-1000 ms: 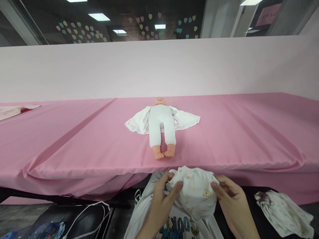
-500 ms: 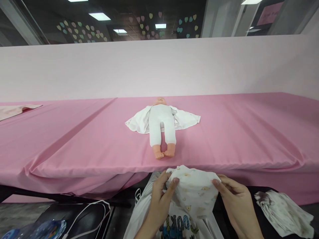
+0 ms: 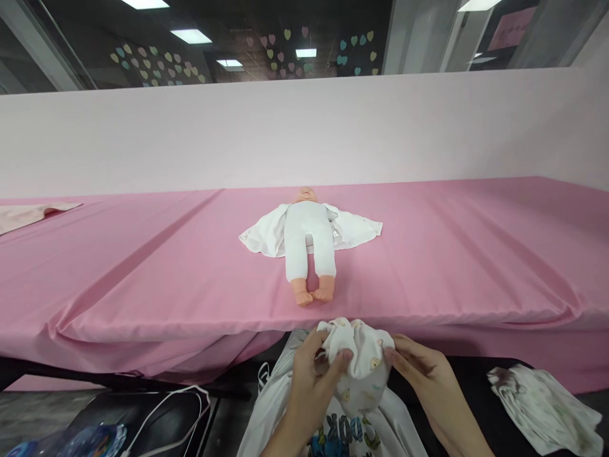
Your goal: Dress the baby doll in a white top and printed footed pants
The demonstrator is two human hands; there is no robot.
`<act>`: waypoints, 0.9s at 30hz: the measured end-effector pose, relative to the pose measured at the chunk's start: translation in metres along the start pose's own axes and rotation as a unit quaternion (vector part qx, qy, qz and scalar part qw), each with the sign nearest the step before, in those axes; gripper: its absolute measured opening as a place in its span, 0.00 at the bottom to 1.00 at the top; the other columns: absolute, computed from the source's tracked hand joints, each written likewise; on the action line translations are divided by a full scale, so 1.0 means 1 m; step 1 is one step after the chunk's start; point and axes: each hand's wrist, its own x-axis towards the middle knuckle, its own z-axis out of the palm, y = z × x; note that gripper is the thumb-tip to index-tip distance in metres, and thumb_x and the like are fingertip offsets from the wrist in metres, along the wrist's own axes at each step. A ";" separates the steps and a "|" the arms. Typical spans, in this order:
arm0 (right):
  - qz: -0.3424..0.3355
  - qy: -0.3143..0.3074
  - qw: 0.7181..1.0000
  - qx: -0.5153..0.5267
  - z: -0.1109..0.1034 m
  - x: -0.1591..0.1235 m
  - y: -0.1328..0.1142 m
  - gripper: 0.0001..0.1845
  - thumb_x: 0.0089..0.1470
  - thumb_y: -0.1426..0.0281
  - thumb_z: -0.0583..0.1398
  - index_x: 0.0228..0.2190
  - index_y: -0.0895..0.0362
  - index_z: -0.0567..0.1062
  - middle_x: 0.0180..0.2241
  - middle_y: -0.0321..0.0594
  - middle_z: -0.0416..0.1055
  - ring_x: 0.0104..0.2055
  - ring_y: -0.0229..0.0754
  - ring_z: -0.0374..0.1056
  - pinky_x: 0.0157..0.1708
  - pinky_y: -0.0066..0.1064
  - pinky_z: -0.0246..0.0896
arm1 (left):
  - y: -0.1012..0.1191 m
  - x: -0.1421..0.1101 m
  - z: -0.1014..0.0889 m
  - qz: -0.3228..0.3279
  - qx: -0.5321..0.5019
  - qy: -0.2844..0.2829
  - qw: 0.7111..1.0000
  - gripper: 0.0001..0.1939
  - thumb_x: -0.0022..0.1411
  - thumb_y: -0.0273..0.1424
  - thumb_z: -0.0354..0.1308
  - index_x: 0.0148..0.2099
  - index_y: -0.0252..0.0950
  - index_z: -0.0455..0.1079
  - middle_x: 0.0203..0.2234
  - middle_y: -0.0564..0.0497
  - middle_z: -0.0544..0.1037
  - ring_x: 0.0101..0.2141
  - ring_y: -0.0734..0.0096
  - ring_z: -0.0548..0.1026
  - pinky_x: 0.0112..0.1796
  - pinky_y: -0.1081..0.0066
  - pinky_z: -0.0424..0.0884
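A small white baby garment [image 3: 364,374] with a pale animal print is bunched between my hands, above my lap. My left hand [image 3: 316,381] pinches its left side between thumb and fingers. On the opposite edge, my right hand [image 3: 421,371] grips the cloth the same way. Which part of the garment is held cannot be made out. Beyond them a baby doll [image 3: 309,241] lies on its back, feet toward me, with a white body and bare feet. Under the doll a white top [image 3: 359,228] is spread open to both sides.
Pink cloth [image 3: 166,273] covers the table, with a white wall behind it. A crumpled white cloth [image 3: 545,406] lies at the lower right. At the lower left are a white cable [image 3: 176,393] and a clear plastic item [image 3: 90,439]. A pale folded cloth [image 3: 28,214] rests far left.
My hands have come closer together, the right one moving left. The garment, earlier stretched flat between them, is now gathered and folded. The doll has stayed in place.
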 end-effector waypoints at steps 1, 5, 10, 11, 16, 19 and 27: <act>0.001 0.010 1.000 0.009 -0.001 0.000 0.001 0.14 0.51 0.64 0.65 0.42 0.48 0.79 0.44 0.40 0.74 0.46 0.44 0.68 0.45 0.27 0.64 | -0.001 0.000 -0.001 -0.004 0.005 0.004 1.000 0.11 0.59 0.39 0.58 0.36 0.35 0.67 0.27 0.53 0.68 0.28 0.75 0.66 0.28 0.77 0.62; -0.003 0.055 0.998 0.038 -0.003 -0.002 0.003 0.15 0.47 0.66 0.67 0.40 0.48 0.80 0.44 0.41 0.73 0.47 0.46 0.67 0.42 0.28 0.66 | -0.010 0.000 -0.003 -0.030 0.003 0.037 0.999 0.14 0.59 0.39 0.58 0.38 0.38 0.57 0.30 0.54 0.67 0.30 0.74 0.67 0.27 0.77 0.62; -0.030 0.092 0.995 0.022 -0.005 -0.003 0.006 0.12 0.48 0.64 0.66 0.37 0.51 0.81 0.45 0.43 0.70 0.46 0.46 0.67 0.45 0.31 0.66 | -0.019 0.004 -0.001 -0.025 0.051 -0.006 0.998 0.16 0.60 0.41 0.55 0.31 0.38 0.53 0.25 0.56 0.62 0.27 0.74 0.64 0.24 0.77 0.58; -0.034 0.101 0.994 0.014 -0.006 -0.002 0.007 0.12 0.47 0.64 0.66 0.36 0.52 0.81 0.44 0.44 0.71 0.45 0.46 0.66 0.45 0.31 0.65 | -0.020 0.005 -0.002 -0.018 0.079 -0.022 0.996 0.15 0.61 0.42 0.54 0.31 0.38 0.55 0.26 0.55 0.64 0.29 0.72 0.66 0.25 0.76 0.59; -0.027 0.157 0.987 0.006 -0.010 -0.001 0.014 0.12 0.41 0.62 0.69 0.30 0.55 0.82 0.40 0.45 0.71 0.46 0.48 0.67 0.46 0.32 0.66 | -0.021 0.005 -0.004 0.006 0.222 -0.059 0.973 0.13 0.65 0.42 0.48 0.39 0.37 0.64 0.37 0.46 0.73 0.38 0.61 0.70 0.33 0.68 0.64; -0.022 0.142 0.989 0.020 -0.009 -0.002 0.011 0.13 0.43 0.63 0.69 0.34 0.53 0.82 0.44 0.45 0.71 0.50 0.50 0.66 0.48 0.33 0.65 | -0.019 0.005 -0.004 0.024 0.200 -0.084 0.976 0.14 0.66 0.41 0.46 0.38 0.36 0.67 0.36 0.45 0.74 0.39 0.60 0.71 0.39 0.65 0.64; -0.043 0.099 0.994 0.028 -0.005 -0.004 0.005 0.11 0.48 0.65 0.66 0.37 0.50 0.81 0.46 0.44 0.71 0.48 0.48 0.68 0.46 0.32 0.67 | -0.021 0.010 0.002 -0.038 -0.079 -0.062 0.994 0.14 0.61 0.41 0.55 0.31 0.34 0.66 0.30 0.50 0.72 0.34 0.68 0.69 0.37 0.71 0.63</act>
